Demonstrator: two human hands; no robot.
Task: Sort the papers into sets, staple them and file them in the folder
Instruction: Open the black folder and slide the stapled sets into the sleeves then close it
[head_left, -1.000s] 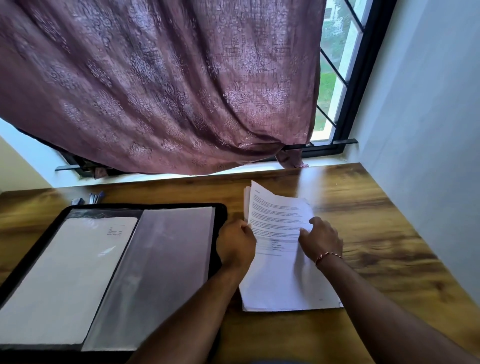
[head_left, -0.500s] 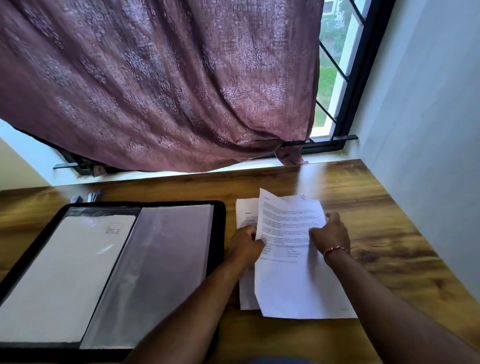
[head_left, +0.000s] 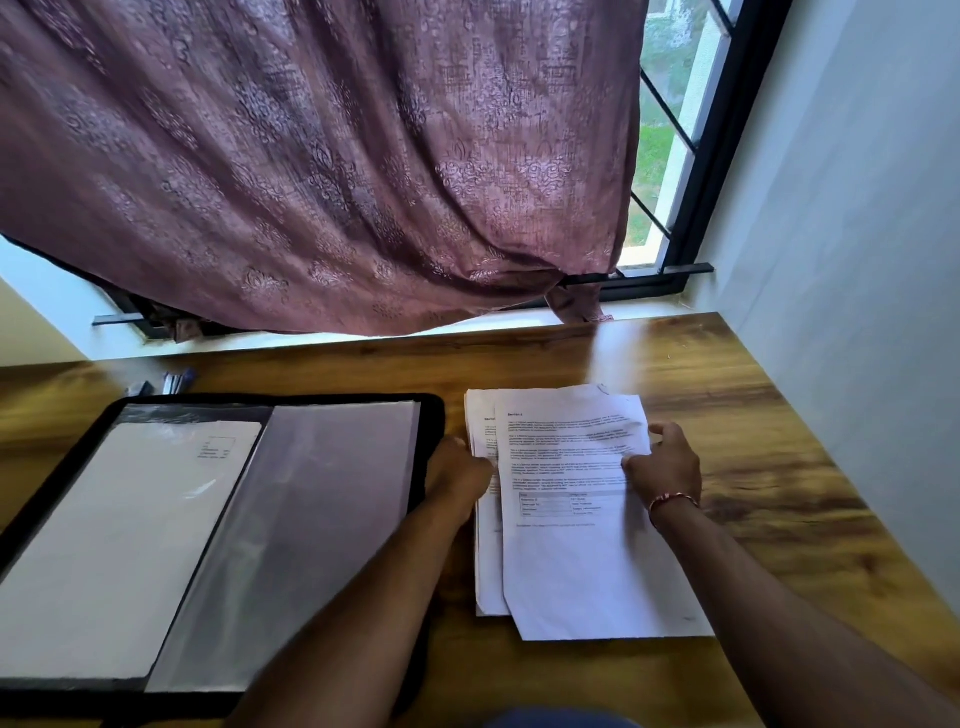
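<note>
- Right hand (head_left: 662, 467) pinches the right edge of the printed white top sheet (head_left: 571, 545), thumb on its face.
- The top sheet lies skewed over the white paper stack (head_left: 485, 571), offset to the right, with its upper right corner crumpled.
- Left hand (head_left: 457, 475) sits knuckles-up at the stack's left edge, fingers curled; whether it grips any sheets cannot be told.
- The stack lies on the brown wooden desk (head_left: 753, 415), just beside the open black folder with clear plastic sleeves (head_left: 432, 415). The left sleeve holds a white page.
- Judged progress: early, in the sorting stage. No stapler or stapled set is visible. Stapling and filing of this stack remain.
</note>
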